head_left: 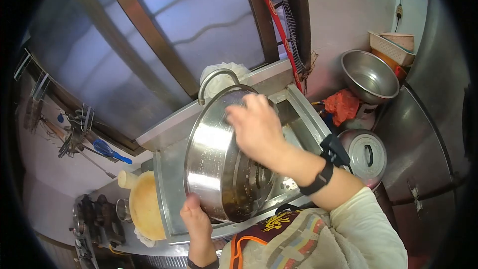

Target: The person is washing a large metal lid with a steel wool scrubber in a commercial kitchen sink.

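A large, shiny stainless steel basin [205,162] is tilted on its side over the sink [172,189], with water drops on its surface. My left hand [196,216] grips its lower edge, the thumb showing on the near side. Across the upper part of the basin lies my right hand [256,127], its fingers bent and smeared by motion. Whether that hand holds anything cannot be made out. The curved faucet [215,77] rises just behind the basin, which hides much of the sink.
Left of the sink are a round wooden board [145,206] and a stove [99,219]. Utensils, including a blue whisk [107,149], hang on the wall. To the right are a metal bowl [370,75], a red plastic bag [341,107] and a lidded pot [366,157].
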A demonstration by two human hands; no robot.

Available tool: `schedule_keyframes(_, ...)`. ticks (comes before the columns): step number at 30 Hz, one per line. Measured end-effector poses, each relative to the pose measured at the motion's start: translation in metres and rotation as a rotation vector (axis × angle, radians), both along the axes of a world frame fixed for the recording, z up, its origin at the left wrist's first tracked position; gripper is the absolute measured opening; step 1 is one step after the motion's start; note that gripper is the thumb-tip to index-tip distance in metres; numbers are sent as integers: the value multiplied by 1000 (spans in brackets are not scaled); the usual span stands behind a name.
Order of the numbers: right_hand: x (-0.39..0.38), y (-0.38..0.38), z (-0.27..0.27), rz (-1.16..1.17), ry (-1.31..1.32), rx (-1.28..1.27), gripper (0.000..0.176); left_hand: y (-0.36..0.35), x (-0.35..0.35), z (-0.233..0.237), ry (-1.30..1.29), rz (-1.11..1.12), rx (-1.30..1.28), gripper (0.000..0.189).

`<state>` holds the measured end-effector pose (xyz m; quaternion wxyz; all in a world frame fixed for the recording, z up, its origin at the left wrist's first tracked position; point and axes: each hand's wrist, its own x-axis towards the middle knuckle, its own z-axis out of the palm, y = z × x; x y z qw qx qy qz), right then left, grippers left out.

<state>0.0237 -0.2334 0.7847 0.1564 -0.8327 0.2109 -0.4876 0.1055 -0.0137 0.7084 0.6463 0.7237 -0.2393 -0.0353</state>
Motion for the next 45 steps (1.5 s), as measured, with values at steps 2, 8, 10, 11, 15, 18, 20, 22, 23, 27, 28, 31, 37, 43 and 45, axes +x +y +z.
schedule_keyframes(2,4,4,-7,-98,25,-81,15,3,5,-6,21,-22,2,41)
schedule_keyframes(8,-10,53,-21,203,-69,-193,30,8,18,-4,84,-83,-21,40)
schedule_keyframes(10,-2,15,-23,41,-118,45,27,6,13,1,108,-96,-111,41)
schedule_keyframes(11,4,-2,-28,-54,-123,208,29,11,16,2,141,-137,-123,39)
schedule_keyframes(15,15,1,-56,-67,-64,282,40,11,17,8,165,-68,-137,39)
schedule_keyframes(18,1,56,-37,174,-52,-44,47,12,23,1,202,-56,-137,38)
schedule_keyframes(20,6,55,-29,174,-110,-30,45,16,26,-1,183,-81,-96,38)
schedule_keyframes(22,8,26,-22,44,-65,48,42,15,22,2,164,-92,-99,38)
schedule_keyframes(23,7,10,-18,-5,-14,155,38,13,19,2,154,-98,-108,38)
schedule_keyframes(27,12,-21,-38,-79,-101,313,33,15,20,0,130,-105,-53,37)
schedule_keyframes(28,6,-11,-34,-83,-106,296,33,17,23,0,142,-120,-18,36)
schedule_keyframes(31,-9,31,-26,94,-60,51,39,18,28,-5,151,-163,17,37)
schedule_keyframes(37,-9,-7,-43,-69,-104,176,41,16,21,-1,161,-193,-100,40)
schedule_keyframes(43,-16,-46,-92,-181,-19,603,42,30,26,-2,173,-252,-144,46)
schedule_keyframes(45,-18,-24,-88,-123,-7,530,45,33,30,-6,174,-249,-130,48)
